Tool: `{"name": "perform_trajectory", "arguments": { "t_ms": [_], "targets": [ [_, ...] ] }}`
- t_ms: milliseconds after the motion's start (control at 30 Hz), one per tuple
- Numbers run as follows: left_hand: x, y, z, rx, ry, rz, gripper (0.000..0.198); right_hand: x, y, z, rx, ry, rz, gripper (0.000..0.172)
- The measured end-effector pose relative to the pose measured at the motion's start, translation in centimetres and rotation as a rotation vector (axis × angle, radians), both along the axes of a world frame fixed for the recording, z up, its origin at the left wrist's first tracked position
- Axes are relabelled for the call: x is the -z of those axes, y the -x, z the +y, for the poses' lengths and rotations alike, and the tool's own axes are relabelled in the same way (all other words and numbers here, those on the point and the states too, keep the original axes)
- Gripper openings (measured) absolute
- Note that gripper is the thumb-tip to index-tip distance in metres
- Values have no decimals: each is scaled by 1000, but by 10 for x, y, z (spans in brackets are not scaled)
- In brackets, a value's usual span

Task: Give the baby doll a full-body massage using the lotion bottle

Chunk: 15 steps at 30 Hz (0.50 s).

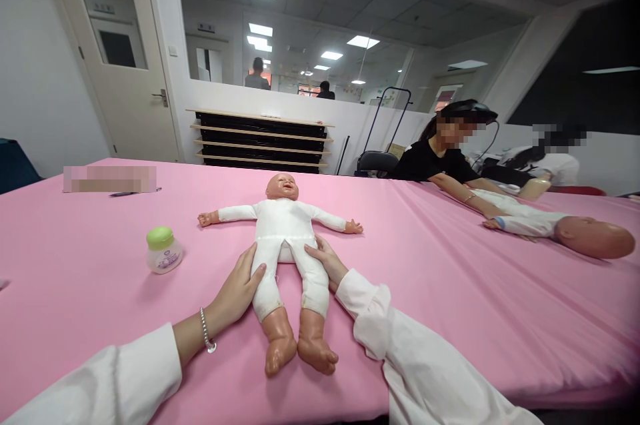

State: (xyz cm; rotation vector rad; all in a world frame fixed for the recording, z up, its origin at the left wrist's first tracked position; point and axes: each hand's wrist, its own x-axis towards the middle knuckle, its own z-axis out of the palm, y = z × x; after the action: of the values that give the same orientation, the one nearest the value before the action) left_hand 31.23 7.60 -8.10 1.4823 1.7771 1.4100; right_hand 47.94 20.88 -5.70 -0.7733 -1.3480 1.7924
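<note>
A baby doll (284, 219) with a white cloth body and bare plastic head, hands and feet lies face up on the pink-covered table, arms spread and feet toward me. My left hand (243, 285) is closed around the thigh on the left of the view, its thumb on top and its fingers along the outer side. On the opposite thigh, my right hand (326, 261) grips from the outer side, with its thumb on top and part of its fingers hidden behind the leg. A jar with a green lid (164, 250) stands left of the doll.
The pink sheet (480, 318) has folds toward the right. A pen (135, 192) lies by a blurred patch at the far left. At the right, a person in black (435, 155) leans over a second doll (593, 235), near a pale bottle (536, 187).
</note>
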Motion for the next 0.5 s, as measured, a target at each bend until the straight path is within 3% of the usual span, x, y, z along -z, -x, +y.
{"name": "perform_trajectory", "arguments": {
  "t_ms": [100,233,300,400,500],
  "targets": [
    [-5,-1,3,-35,-17,46,56,3,-6,23,375,-99,-132,66],
    [-26,-5,30,-155,-108,228,51,1,-36,82,901,-439,-397,68],
    [-42,-12,54,-156,-172,289,48,1,-53,111,1070,-378,-609,67],
    [-62,-32,100,-32,-243,310,50,7,-66,140,1038,-266,-812,41],
    [-72,-58,150,164,-212,271,51,18,-63,149,895,-323,-699,26]
  ]
}}
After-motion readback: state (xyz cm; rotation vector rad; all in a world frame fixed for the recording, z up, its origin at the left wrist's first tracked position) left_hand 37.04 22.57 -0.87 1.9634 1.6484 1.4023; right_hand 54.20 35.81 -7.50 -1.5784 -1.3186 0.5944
